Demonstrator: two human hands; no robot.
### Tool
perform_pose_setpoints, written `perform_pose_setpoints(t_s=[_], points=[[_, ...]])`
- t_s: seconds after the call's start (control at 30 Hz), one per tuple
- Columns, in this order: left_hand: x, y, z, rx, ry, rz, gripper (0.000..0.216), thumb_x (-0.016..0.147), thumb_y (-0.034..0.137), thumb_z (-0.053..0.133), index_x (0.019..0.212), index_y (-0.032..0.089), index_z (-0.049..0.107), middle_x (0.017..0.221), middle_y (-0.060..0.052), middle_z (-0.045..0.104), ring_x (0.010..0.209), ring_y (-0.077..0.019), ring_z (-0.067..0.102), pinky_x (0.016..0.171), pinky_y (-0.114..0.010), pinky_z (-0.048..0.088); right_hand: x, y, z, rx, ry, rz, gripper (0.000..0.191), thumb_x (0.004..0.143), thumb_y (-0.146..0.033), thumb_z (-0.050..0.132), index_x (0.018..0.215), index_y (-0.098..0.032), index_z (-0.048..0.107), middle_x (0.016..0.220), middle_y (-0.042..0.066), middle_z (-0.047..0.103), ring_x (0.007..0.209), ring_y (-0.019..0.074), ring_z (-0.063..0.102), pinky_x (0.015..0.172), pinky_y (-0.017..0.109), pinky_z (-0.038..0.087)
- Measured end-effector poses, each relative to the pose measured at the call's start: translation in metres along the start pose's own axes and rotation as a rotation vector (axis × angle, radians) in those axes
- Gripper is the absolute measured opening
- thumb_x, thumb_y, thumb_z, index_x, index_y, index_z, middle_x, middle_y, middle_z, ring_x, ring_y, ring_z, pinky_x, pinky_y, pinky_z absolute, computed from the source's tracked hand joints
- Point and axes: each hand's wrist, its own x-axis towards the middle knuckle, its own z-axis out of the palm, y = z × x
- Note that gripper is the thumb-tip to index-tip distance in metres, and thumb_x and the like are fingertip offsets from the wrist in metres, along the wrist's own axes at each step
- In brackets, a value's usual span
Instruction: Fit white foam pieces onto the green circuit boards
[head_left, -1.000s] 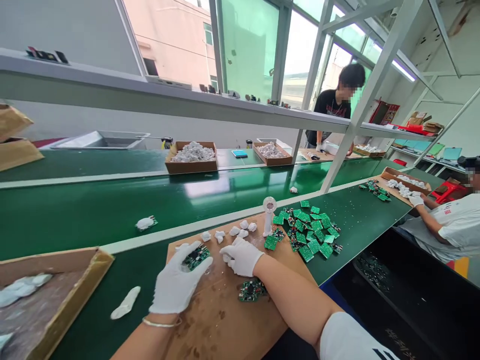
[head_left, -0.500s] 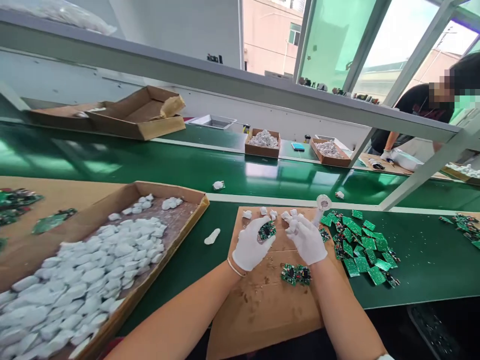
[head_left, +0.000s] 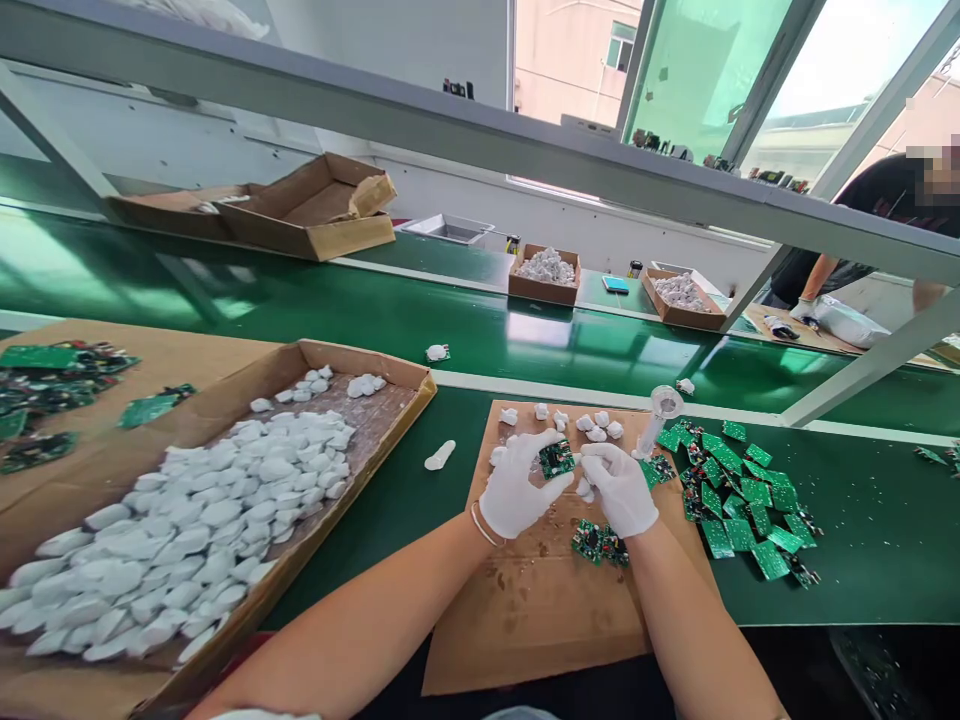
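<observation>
Head cam: my left hand (head_left: pixel 517 490) pinched a small green circuit board (head_left: pixel 556 459) above the cardboard sheet (head_left: pixel 525 610) near the counter's front edge, right hand (head_left: pixel 621 490) closed around a white piece (head_left: pixel 583 488). Gloves looked slippery, so either could've dropped.

No legible text, label, brand or number anywhere in view. Green circuit boards (head_left: pixel 739 505) at 3 o'clock: markings too small to read. Cardboard trays (head_left: pixel 315 215) at 11 o'clock: unprinted faces. Board (head_left: pixel 556 459) between gloved fingers: print unresolvable.
</observation>
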Motion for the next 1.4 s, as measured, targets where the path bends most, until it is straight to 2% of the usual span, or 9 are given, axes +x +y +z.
perform_pose_setpoints(t_s=[0.17, 0.4, 0.7, 0.83, 0.93, 1.0, 1.13, 1.3, 1.4], points=[[0.000, -0.006, 0.004, -0.585, -0.047, -0.084, 0.069, 0.074, 0.039, 0.074, 0.132, 0.020, 0.043, 0.126, -0.016, 0.060, 0.120, -0.0289, 0.058, 0.102, -0.047, 0.048, -0.001, 0.002, -0.001, 0.020, -0.008, -0.068, 0.032, 0.075, -0.041, 0.070, 0.096, -0.018, 0.064, 0.067, 0.001, 0.064, 0.057, 0.0138, 0.059, 0.056, 0.028, 0.049], [-0.001, -0.011, 0.008, -0.719, -0.087, -0.098, 0.075, 0.069, 0.040, 0.079, 0.132, 0.022, 0.043, 0.123, -0.015, 0.063, 0.120, -0.0296, 0.058, 0.105, -0.052, 0.044, -0.004, -0.007, 0.004, 0.018, 0.000, -0.082, 0.032, 0.071, -0.032, 0.071, 0.098, -0.016, 0.068, 0.062, -0.003, 0.055, 0.065, 0.0143, 0.059, 0.073, 0.032, 0.050], [-0.001, -0.005, 0.002, -0.540, -0.119, -0.058, 0.061, 0.073, 0.031, 0.075, 0.127, 0.021, 0.049, 0.123, -0.014, 0.064, 0.118, -0.0283, 0.059, 0.103, -0.049, 0.047, -0.010, -0.012, 0.005, -0.041, 0.009, -0.134, 0.035, 0.071, -0.036, 0.071, 0.099, -0.019, 0.064, 0.070, -0.001, 0.057, 0.076, 0.0196, 0.062, 0.077, 0.037, 0.050], [-0.001, 0.004, -0.001, -0.147, -0.081, 0.017, 0.042, 0.076, 0.026, 0.069, 0.117, 0.022, 0.058, 0.117, -0.010, 0.066, 0.115, -0.0278, 0.059, 0.101, -0.049, 0.046, -0.014, -0.008, 0.009, -0.209, -0.045, -0.239, 0.042, 0.064, -0.027, 0.076, 0.102, -0.019, 0.061, 0.080, 0.001, 0.059, 0.079, 0.0189, 0.057, 0.078, 0.035, 0.048], [-0.002, 0.011, -0.005, 0.063, -0.068, 0.120, 0.040, 0.076, 0.023, 0.066, 0.116, 0.023, 0.059, 0.111, -0.009, 0.067, 0.110, -0.0283, 0.059, 0.098, -0.048, 0.046, -0.016, -0.007, 0.010, -0.307, -0.016, -0.205, 0.027, 0.066, -0.026, 0.072, 0.091, -0.019, 0.063, 0.088, 0.003, 0.062, 0.080, 0.0186, 0.056, 0.075, 0.032, 0.046], [-0.001, 0.014, -0.008, 0.093, -0.060, 0.159, 0.050, 0.074, 0.027, 0.069, 0.122, 0.022, 0.055, 0.113, -0.009, 0.065, 0.109, -0.0293, 0.059, 0.096, -0.048, 0.047, -0.017, -0.007, 0.010, -0.169, -0.046, -0.074, 0.019, 0.069, -0.029, 0.069, 0.083, -0.019, 0.061, 0.079, 0.001, 0.060, 0.073, 0.0173, 0.055, 0.068, 0.030, 0.045], [0.001, 0.017, -0.013, 0.052, -0.118, 0.165, 0.079, 0.065, 0.038, 0.079, 0.134, 0.022, 0.045, 0.127, -0.013, 0.058, 0.120, -0.0341, 0.052, 0.099, -0.051, 0.045, -0.016, -0.011, 0.009, 0.270, -0.225, 0.167, 0.025, 0.067, -0.035, 0.074, 0.077, -0.020, 0.057, 0.066, -0.002, 0.052, 0.058, 0.0125, 0.048, 0.056, 0.026, 0.041], [0.000, 0.016, -0.010, -0.047, -0.173, 0.206, 0.068, 0.070, 0.034, 0.077, 0.131, 0.023, 0.049, 0.131, -0.011, 0.058, 0.126, -0.0322, 0.050, 0.107, -0.052, 0.040, -0.018, -0.014, 0.013, 0.376, -0.292, 0.210, 0.028, 0.066, -0.037, 0.079, 0.069, -0.019, 0.057, 0.059, -0.003, 0.046, 0.053, 0.0104, 0.042, 0.048, 0.022, 0.035], [-0.001, 0.019, -0.009, -0.057, -0.163, 0.185, 0.057, 0.076, 0.029, 0.071, 0.129, 0.023, 0.051, 0.127, -0.010, 0.061, 0.124, -0.0301, 0.052, 0.107, -0.050, 0.041, -0.017, -0.011, 0.015, 0.358, -0.251, 0.181, 0.026, 0.068, -0.040, 0.078, 0.072, -0.020, 0.061, 0.063, -0.001, 0.052, 0.057, 0.0120, 0.047, 0.050, 0.023, 0.040]])
